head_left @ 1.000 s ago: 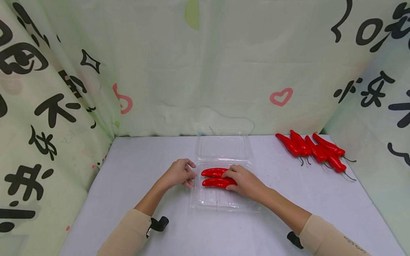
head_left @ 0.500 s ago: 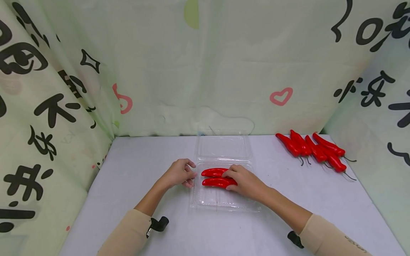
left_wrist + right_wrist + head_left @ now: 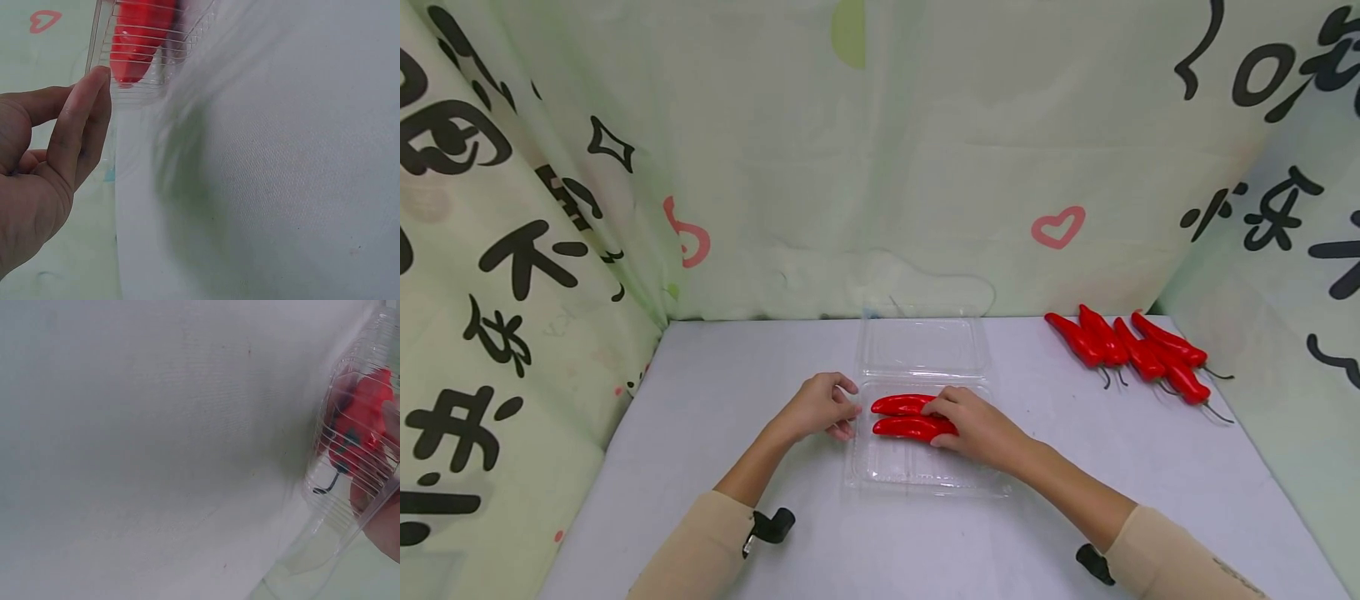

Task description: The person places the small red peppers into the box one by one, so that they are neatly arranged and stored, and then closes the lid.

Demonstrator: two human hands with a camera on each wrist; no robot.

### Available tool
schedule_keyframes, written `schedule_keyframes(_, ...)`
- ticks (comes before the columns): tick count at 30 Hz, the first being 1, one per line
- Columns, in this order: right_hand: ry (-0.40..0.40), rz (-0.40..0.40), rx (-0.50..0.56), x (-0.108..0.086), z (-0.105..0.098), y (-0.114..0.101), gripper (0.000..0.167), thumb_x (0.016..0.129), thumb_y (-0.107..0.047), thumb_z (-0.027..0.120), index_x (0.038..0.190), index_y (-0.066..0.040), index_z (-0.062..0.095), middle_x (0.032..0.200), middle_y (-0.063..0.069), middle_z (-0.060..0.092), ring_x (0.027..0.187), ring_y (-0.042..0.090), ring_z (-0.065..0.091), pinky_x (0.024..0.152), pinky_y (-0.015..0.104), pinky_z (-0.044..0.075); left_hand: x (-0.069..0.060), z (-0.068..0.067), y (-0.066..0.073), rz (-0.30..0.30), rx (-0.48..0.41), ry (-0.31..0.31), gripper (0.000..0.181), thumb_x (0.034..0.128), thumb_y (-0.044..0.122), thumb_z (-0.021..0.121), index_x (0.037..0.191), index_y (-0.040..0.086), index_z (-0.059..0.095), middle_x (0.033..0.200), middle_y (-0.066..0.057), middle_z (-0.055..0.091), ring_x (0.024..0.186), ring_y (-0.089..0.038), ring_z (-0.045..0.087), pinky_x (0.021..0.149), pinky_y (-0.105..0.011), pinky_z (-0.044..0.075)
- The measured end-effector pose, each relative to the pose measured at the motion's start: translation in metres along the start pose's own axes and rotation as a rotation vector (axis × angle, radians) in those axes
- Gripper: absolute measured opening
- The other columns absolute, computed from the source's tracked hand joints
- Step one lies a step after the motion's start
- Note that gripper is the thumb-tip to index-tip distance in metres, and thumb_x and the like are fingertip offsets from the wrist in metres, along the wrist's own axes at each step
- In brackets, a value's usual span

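Observation:
In the head view a clear plastic clamshell container [image 3: 917,479] lies unfolded on the table, its lid [image 3: 921,346] laid back. Two red chili peppers lie side by side in its base: the back pepper [image 3: 897,405] and the front pepper [image 3: 910,428]. My right hand [image 3: 981,427] reaches over their right ends, gripping the front pepper between thumb and fingers. Those fingers cover the stems in the head view. In the right wrist view a pepper [image 3: 365,409] and a dark stem show through the ribbed wall. My left hand [image 3: 59,137] touches the container's left rim with loosely bent fingertips.
Several red peppers [image 3: 1138,354] lie in a group at the table's back right, with stems toward the front right. The table [image 3: 752,350] has a white cover. A printed curtain [image 3: 925,167] hangs behind and at both sides.
The right hand and forearm have shifted very slightly to the right. The left hand, container and peppers look the same as before.

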State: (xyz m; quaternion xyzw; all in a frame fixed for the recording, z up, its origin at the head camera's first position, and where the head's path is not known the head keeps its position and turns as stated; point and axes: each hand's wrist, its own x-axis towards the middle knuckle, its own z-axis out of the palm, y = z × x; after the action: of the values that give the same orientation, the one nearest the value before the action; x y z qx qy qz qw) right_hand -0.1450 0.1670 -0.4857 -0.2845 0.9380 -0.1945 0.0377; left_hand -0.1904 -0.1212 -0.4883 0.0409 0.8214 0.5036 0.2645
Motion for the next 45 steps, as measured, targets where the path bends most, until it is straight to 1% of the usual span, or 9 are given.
schedule_keyframes(6,0.027,0.004,-0.012,-0.005,-0.004,0.001,0.043,0.082,-0.023,0.088,0.121,-0.011,0.073,0.113,0.004,0.067,0.105,0.019,0.061,0.084,0.031,0.063,0.002,0.0,-0.001,-0.003,0.008,0.003,0.04,0.0935,0.013,0.077,0.126,-0.001,0.058,0.089,-0.016,0.07,0.059,-0.022,0.072,0.06,-0.031,0.063)
schedule_keyframes(11,0.067,0.014,0.024,-0.012,-0.011,0.006,0.045,0.082,-0.021,0.088,0.123,-0.012,0.071,0.119,0.004,0.066,0.111,0.021,0.062,0.086,0.033,0.064,0.002,0.0,-0.002,0.0,0.017,0.012,0.04,0.0928,0.013,0.077,0.126,-0.001,0.059,0.088,-0.015,0.07,0.059,-0.021,0.072,0.059,-0.031,0.063)
schedule_keyframes(17,0.119,0.036,0.043,-0.02,-0.024,0.014,0.05,0.085,-0.022,0.086,0.13,-0.014,0.066,0.125,0.005,0.064,0.118,0.023,0.062,0.095,0.041,0.062,0.001,0.0,0.0,0.0,0.035,0.024,0.04,0.0926,0.013,0.078,0.125,-0.001,0.059,0.088,-0.015,0.07,0.058,-0.021,0.072,0.059,-0.03,0.063)
schedule_keyframes(20,0.152,0.067,0.068,-0.023,-0.03,0.019,0.055,0.085,-0.021,0.086,0.134,-0.014,0.063,0.129,0.007,0.063,0.119,0.026,0.062,0.096,0.045,0.061,0.001,0.0,0.0,0.005,0.034,0.024,0.04,0.0929,0.013,0.078,0.125,-0.001,0.059,0.088,-0.015,0.07,0.058,-0.021,0.072,0.059,-0.03,0.063)
schedule_keyframes(24,0.215,0.081,0.101,-0.028,-0.037,0.028,0.057,0.084,-0.018,0.086,0.136,-0.013,0.061,0.131,0.008,0.063,0.118,0.028,0.063,0.093,0.047,0.062,0.0,0.0,0.001,0.01,0.034,0.024,0.039,0.093,0.013,0.077,0.125,-0.001,0.059,0.088,-0.015,0.07,0.059,-0.021,0.072,0.059,-0.031,0.063)
schedule_keyframes(27,0.242,0.102,0.112,-0.032,-0.041,0.037,0.057,0.085,-0.017,0.085,0.137,-0.012,0.06,0.134,0.01,0.062,0.12,0.03,0.062,0.094,0.049,0.061,0.0,0.0,0.001,0.009,0.037,0.025,0.039,0.093,0.012,0.077,0.124,-0.001,0.059,0.088,-0.015,0.07,0.059,-0.021,0.072,0.059,-0.031,0.063)
schedule_keyframes(37,0.275,0.202,0.069,-0.043,-0.06,0.067,0.064,0.087,-0.018,0.084,0.142,-0.007,0.054,0.142,0.019,0.057,0.131,0.04,0.054,0.098,0.061,0.056,0.0,0.0,0.002,-0.009,0.025,0.026,0.038,0.0929,0.012,0.077,0.124,0.0,0.059,0.087,-0.015,0.07,0.058,-0.021,0.071,0.058,-0.03,0.063)
schedule_keyframes(42,0.291,0.233,0.042,-0.048,-0.071,0.083,0.072,0.084,-0.019,0.086,0.145,-0.005,0.052,0.145,0.023,0.055,0.135,0.045,0.05,0.097,0.066,0.053,-0.001,0.002,0.001,-0.003,0.026,0.026,0.038,0.093,0.012,0.077,0.124,0.0,0.059,0.088,-0.016,0.07,0.058,-0.021,0.071,0.058,-0.031,0.063)
schedule_keyframes(45,0.283,0.262,0.028,-0.049,-0.079,0.092,0.08,0.082,-0.022,0.088,0.149,-0.005,0.048,0.149,0.026,0.05,0.137,0.048,0.046,0.097,0.07,0.051,-0.001,0.002,0.002,-0.003,0.023,0.026,0.037,0.0931,0.011,0.077,0.123,0.0,0.059,0.088,-0.016,0.07,0.058,-0.021,0.072,0.058,-0.031,0.063)
